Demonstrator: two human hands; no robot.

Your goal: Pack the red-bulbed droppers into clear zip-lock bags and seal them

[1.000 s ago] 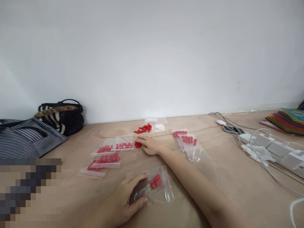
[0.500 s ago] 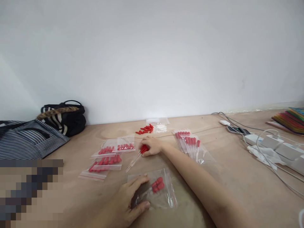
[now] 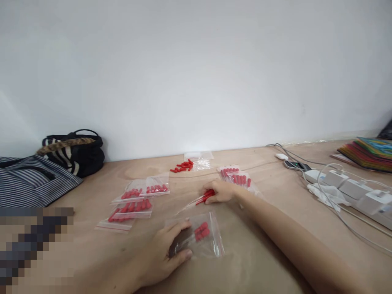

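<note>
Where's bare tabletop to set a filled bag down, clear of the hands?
Bare wood lies between the right forearm and the power strips, and between the striped bag and the filled bags. It is crowded round the right hand, the left hand on the open bag, and the loose red caps.

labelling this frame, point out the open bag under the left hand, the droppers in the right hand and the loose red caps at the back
open bag [image 3: 211, 245], head view, on its clear plastic right side
droppers [image 3: 206, 197], head view, on the red bulbs
loose red caps [image 3: 183, 166], head view, middle of the pile
</note>
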